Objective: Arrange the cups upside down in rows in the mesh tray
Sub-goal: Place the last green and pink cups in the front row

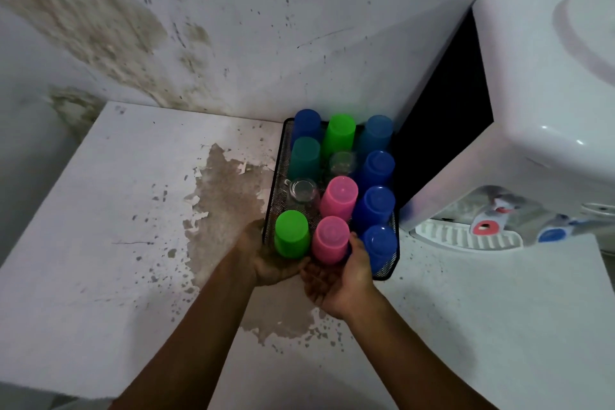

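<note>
A black mesh tray point(279, 160) stands against the wall and holds several upside-down cups in three rows. In the near row are a green cup point(292, 234), a pink cup point(330, 240) and a blue cup point(380, 243). Behind them stand a clear glass point(302, 192), a second pink cup point(338, 198) and more blue, teal and green cups. My left hand point(266, 260) cups the base of the green cup at the tray's near left corner. My right hand point(342, 280) wraps the near side of the front pink cup, palm up.
A white water dispenser point(532, 110) with red and blue taps stands right of the tray, its drip grille point(466, 236) close to the tray's corner. The white counter point(116, 210) has peeled brown patches. A stained wall rises behind.
</note>
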Demonstrator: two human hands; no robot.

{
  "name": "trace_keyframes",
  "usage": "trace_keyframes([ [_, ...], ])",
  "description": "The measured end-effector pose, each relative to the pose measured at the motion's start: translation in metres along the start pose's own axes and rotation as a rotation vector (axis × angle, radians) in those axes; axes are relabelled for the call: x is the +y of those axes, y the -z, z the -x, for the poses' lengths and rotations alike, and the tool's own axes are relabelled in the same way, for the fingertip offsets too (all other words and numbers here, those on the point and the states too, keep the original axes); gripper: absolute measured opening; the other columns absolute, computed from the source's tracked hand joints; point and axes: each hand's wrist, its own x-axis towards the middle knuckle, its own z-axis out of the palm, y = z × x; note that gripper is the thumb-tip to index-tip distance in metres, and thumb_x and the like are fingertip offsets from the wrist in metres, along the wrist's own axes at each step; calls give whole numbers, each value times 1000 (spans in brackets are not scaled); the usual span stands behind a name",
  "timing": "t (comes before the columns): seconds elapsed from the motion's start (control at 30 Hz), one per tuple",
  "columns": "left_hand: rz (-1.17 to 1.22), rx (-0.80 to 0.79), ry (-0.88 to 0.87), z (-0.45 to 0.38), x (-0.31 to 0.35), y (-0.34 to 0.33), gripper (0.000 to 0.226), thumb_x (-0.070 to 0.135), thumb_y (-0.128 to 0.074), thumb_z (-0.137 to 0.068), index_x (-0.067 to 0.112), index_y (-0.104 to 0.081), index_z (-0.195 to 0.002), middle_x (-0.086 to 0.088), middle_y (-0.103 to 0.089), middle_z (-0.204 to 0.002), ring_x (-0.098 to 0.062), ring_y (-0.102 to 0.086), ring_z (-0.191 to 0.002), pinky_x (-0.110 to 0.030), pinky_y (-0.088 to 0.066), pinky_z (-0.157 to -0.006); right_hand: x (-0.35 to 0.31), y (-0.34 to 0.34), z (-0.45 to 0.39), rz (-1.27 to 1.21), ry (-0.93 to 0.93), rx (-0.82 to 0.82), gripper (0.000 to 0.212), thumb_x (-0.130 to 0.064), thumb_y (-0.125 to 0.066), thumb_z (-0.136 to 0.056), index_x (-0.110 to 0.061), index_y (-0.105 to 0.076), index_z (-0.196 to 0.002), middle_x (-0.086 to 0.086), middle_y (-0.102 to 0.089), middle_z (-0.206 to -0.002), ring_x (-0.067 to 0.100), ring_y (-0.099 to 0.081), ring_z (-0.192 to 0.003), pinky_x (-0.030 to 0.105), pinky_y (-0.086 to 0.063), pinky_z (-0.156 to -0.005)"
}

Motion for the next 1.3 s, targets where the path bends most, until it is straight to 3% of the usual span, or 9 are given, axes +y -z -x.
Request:
trace_keyframes([
  [0.17,-526,260,-226,9,-6,15,68,68,-36,-86,3,-56,-88,-23,-64,-95,-39,-65,-94,-41,-53,-75,14,14,24,326,112,35,48,-54,-44,-91,-10,-61,-99,18,-69,-96,30,-65,-77,32,-49,-62],
  [0.27,-913,503,-732,10,-12,20,54,57,-59,-76,8,-63,-98,-14,-70,-90,-32,-67,-83,-38,-55,-73,19,22,29,830,699,159,13,-36,-65,-83,-23,-64,-87,-2,-68,-81,17,-65,-72,32,-52,-64],
  [0.4,-1377,404,-1030,6,-15,16,81,26,-82,-62,13,-43,-132,-14,-55,-116,-31,-55,-106,-42,-50,-85,9,19,28,1553,1473,557,40,-32,-76,-66,-21,-59,-101,0,-64,-98,23,-58,-92,40,-52,-78],
  [0.5,-1556,379,-1028,-2,-19,11,98,29,-84,-63,20,-29,-143,-12,-46,-129,-34,-47,-117,-45,-47,-88,-6,3,19,1767,1434,732,56,-34,-80,-60,-18,-59,-108,7,-64,-108,33,-56,-107,56,-42,-91],
  [0.6,-1511,362,-1076,-9,-21,9,88,26,-82,-67,21,-36,-141,-12,-53,-127,-32,-51,-113,-44,-49,-87,-14,-4,0,1895,1327,771,62,-36,-80,-63,-19,-58,-118,7,-66,-111,33,-55,-114,63,-27,-100],
  [0.77,-1477,360,-1109,-14,-19,11,76,18,-80,-69,20,-43,-136,-13,-56,-125,-33,-54,-111,-43,-50,-89,-21,-2,-6,1990,1303,700,30,-29,-67,-80,-20,-60,-107,6,-65,-109,33,-51,-117,64,-19,-107],
  [0.97,-1489,344,-1108,-16,-19,9,81,15,-79,-70,21,-39,-140,-13,-55,-127,-33,-53,-114,-44,-49,-92,-26,1,5,2002,1275,611,37,-22,-60,-86,-18,-53,-122,9,-56,-126,34,-42,-127,64,-12,-111],
  [1.2,-1537,347,-1108,-10,-22,10,99,29,-82,-65,24,-27,-147,-11,-47,-137,-34,-45,-121,-42,-45,-95,-25,7,9,1921,1306,644,61,-32,-83,-55,-18,-60,-109,14,-61,-118,39,-49,-124,67,-34,-99],
  [1.3,-1548,309,-1157,2,-28,4,109,41,-80,-66,19,-17,-151,-12,-38,-145,-33,-36,-129,-44,-37,-104,-29,15,16,1853,1376,595,72,-44,-75,-59,-20,-49,-122,14,-54,-129,38,-39,-134,66,-31,-100],
])
